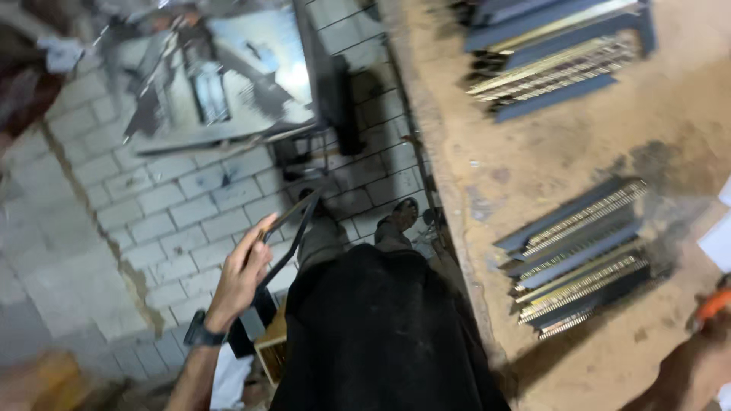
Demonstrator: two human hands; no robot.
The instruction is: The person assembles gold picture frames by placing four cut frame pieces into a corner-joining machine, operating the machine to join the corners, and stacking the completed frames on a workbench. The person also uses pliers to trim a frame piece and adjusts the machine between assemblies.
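Observation:
My left hand (245, 268), with a black watch on its wrist, is out to the left over the paved floor and grips two long thin dark metal strips (293, 228) that slant up and away from it. My right hand (708, 323) shows only partly at the bottom right edge, over the brown workbench (533, 144). An orange object (716, 303) lies at its fingers, but the grip is blurred. The nearest stack of blue-grey and gold toothed strips (582, 255) lies on the bench to the left of that hand.
A second stack of similar strips (552, 57) lies at the bench's far end. My dark-clothed legs (373, 335) and shoes stand beside the bench edge. Shiny metal sheets (221, 76) rest on the grey brick floor (152, 205). A wire grid (365, 99) leans nearby.

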